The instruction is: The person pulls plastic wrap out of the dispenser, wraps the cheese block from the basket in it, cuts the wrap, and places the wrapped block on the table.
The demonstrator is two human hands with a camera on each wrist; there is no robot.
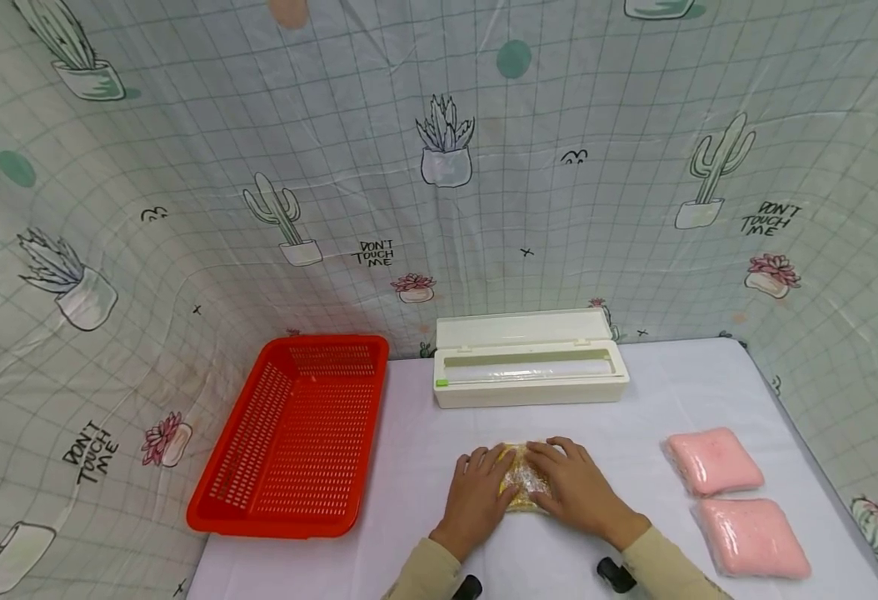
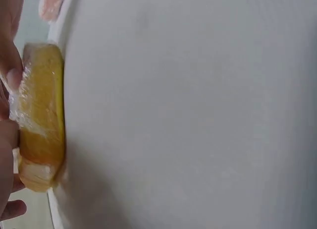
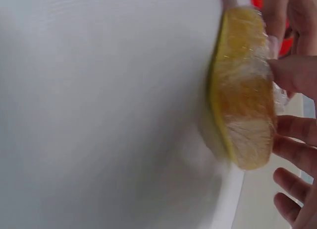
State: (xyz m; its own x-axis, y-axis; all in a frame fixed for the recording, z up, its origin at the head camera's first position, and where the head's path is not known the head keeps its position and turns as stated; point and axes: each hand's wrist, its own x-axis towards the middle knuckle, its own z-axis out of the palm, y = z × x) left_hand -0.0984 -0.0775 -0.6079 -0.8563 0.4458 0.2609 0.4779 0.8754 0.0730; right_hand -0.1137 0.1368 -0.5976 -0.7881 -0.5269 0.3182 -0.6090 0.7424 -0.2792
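A yellow bundle wrapped in clear film [image 1: 526,479] lies flat on the white table, between both hands. My left hand [image 1: 476,493] rests on its left part, and my right hand [image 1: 576,485] touches the right part from above. In the left wrist view the bundle [image 2: 42,110] shows its glossy near side, with the thumbs at its upper edge. Seen from the right wrist, the right hand [image 3: 299,125] has thumb and fingertips on the top of the bundle [image 3: 245,90], other fingers spread loosely. Folds of film on top are partly hidden by the fingers.
Behind the hands stands a white film dispenser [image 1: 531,393] with its lid raised and a film roll inside. A red perforated basket [image 1: 319,433] sits to the left. Two pink wrapped packs [image 1: 715,462] lie at the right. A patterned curtain [image 1: 514,208] encloses the table.
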